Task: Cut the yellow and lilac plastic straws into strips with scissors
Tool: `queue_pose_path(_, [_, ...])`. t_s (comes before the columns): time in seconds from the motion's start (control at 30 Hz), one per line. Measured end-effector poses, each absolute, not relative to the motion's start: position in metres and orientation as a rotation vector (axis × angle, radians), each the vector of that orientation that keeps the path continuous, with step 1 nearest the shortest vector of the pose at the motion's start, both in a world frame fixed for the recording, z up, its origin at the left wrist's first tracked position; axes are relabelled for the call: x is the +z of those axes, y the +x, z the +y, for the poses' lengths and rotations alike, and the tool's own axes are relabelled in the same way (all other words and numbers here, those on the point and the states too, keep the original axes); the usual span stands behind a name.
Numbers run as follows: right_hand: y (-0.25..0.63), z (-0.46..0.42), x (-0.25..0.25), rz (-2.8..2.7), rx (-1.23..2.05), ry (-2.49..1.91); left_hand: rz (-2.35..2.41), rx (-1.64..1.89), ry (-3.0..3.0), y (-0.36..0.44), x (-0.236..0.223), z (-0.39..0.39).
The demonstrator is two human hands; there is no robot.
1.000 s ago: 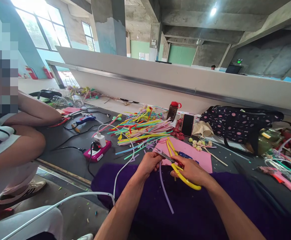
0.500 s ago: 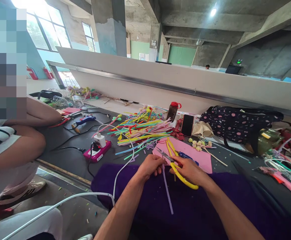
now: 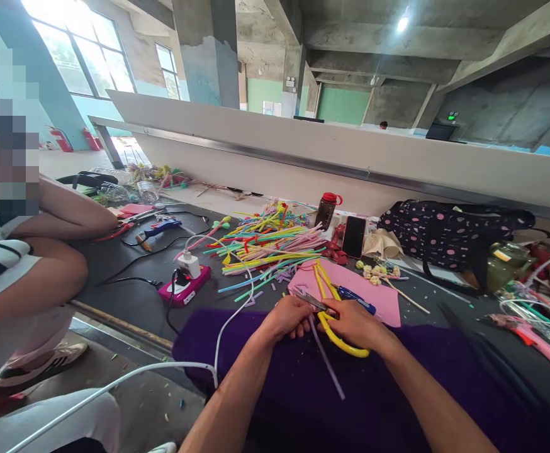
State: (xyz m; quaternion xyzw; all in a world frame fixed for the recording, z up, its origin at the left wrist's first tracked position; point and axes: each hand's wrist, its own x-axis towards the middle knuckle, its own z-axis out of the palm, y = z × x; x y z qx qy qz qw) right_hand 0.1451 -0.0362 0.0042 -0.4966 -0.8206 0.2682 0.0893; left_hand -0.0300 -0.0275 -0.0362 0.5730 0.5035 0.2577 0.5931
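Note:
My left hand [image 3: 290,318] pinches a thin lilac tube [image 3: 328,363], whose long end slants down over the dark purple cloth [image 3: 374,402]. My right hand [image 3: 356,324] is closed on yellow-handled scissors [image 3: 345,348]. The scissor blades point left and lie close above my left fingertips, near the tube's upper end; whether they touch the tube I cannot tell. Behind the hands, a pink sheet [image 3: 381,301] carries short lilac pieces, a blue-handled tool [image 3: 357,301] and a yellow V-shaped thing [image 3: 321,277].
Beyond lies a heap of coloured tubes [image 3: 275,245]. A magenta power block [image 3: 187,292] trails a white cable [image 3: 218,340] past my left arm. A bottle [image 3: 326,211], phone [image 3: 354,236], patterned bag [image 3: 449,236] and pink glue gun [image 3: 539,343] stand around. Another person [image 3: 34,270] sits at left.
The scissors have swung down and closer to my left fingers, and the blades look more closed. The tube's lower end has shifted right. Short lilac pieces now show on the pink sheet.

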Motion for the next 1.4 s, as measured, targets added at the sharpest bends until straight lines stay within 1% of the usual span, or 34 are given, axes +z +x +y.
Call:
queue_pose_path(0.17, [0.149, -0.034, 0.005, -2.387, 0.775, -1.550, 1.220, 0.595, 1.296, -0.029, -0.035, -0.029])
queue_pose_path(0.3, [0.159, -0.033, 0.010, -2.293, 0.695, -1.551, 1.175, 0.780, 1.167, -0.031, -0.033, -0.027])
queue_pose_path(0.4, [0.165, -0.035, 0.016, -2.290, 0.708, -1.510, 1.146, 0.937, 1.109, -0.035, -0.032, -0.024])
queue_pose_path(0.57, [0.160, -0.042, 0.020, -2.365, 0.709, -1.550, 1.092, 1.011, 1.060, -0.037, -0.030, -0.022])
queue_pose_path(0.73, [0.153, -0.046, 0.017, -2.374, 0.684, -1.586, 1.093, 0.936, 1.103, -0.034, -0.030, -0.024])
queue_pose_path(1.07, [0.146, -0.048, 0.015, -2.371, 0.765, -1.497, 1.128, 0.864, 1.143, -0.033, -0.032, -0.024])
queue_pose_path(1.27, [0.147, -0.041, 0.009, -2.396, 0.773, -1.478, 1.230, 0.674, 1.284, -0.031, -0.032, -0.028])
queue_pose_path(1.4, [0.145, -0.037, 0.004, -2.437, 0.737, -1.505, 1.333, 0.623, 1.324, -0.030, -0.032, -0.030])
